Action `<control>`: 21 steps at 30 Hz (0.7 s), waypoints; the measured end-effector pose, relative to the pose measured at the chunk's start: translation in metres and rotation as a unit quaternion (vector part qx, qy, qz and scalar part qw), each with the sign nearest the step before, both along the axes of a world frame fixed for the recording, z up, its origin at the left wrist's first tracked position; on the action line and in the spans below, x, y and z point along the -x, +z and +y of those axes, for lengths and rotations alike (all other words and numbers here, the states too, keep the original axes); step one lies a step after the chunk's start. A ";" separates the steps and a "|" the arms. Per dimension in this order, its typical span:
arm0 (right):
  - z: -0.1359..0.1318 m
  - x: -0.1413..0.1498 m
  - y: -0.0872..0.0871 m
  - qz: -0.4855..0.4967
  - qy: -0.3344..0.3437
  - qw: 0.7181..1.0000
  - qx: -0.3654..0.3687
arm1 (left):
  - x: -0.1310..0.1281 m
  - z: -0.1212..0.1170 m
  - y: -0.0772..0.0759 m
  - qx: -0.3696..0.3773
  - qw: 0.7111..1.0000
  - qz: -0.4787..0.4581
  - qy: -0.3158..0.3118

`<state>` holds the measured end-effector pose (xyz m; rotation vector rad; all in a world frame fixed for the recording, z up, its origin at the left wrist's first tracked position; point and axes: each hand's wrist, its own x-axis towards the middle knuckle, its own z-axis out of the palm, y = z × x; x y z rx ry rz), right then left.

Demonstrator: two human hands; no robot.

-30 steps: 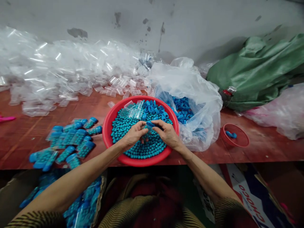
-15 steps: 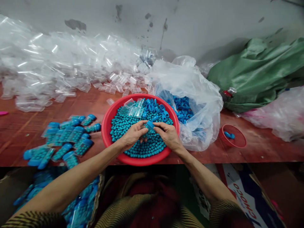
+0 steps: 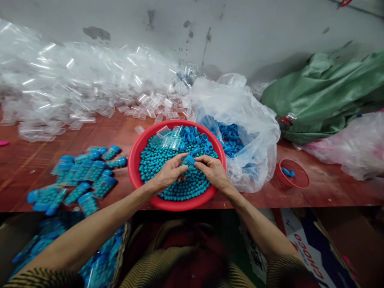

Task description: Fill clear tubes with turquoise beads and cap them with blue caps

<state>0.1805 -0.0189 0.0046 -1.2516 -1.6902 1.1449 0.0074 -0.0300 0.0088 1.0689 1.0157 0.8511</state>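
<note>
- Large letters reading "CHOCO" run slantwise along a white, red and dark blue carton (image 3: 300, 240), lower right of the frame; smaller print beside them is too blurred to read.
- Dark characters, not legible, mark a white panel (image 3: 256, 256) left of that carton.
- A bottle with a red band (image 3: 286, 121), right of centre, shows no readable wording.
- The reddish-brown tabletop (image 3: 336, 190) spans the frame, scuffed and specked, its front edge across the lower half.
- Behind it, a grey wall (image 3: 255, 36) has dark patches and a streak at upper centre.
- Clear empty containers (image 3: 60, 84) are heaped at upper left; a green sack (image 3: 324, 96) slumps at upper right.
- At centre, a blue-capped container (image 3: 189, 161) is above the turquoise beads in a red basin (image 3: 183, 205).
- The left hand (image 3: 170, 173) grasps its clear body; the right hand (image 3: 214, 171) pinches it at the cap.
- Filled containers (image 3: 96, 171) lie grouped at left.
</note>
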 end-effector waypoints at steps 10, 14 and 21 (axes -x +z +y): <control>0.003 0.003 0.001 0.056 0.010 0.997 0.047 | -0.004 -0.002 0.003 0.007 0.999 -0.031 0.024; 0.004 0.011 0.003 0.093 -0.019 0.994 0.047 | -0.006 -0.002 0.007 0.005 0.998 -0.028 0.059; 0.006 0.013 0.011 0.117 0.004 0.986 0.117 | -0.001 -0.001 0.004 0.007 1.000 -0.015 0.021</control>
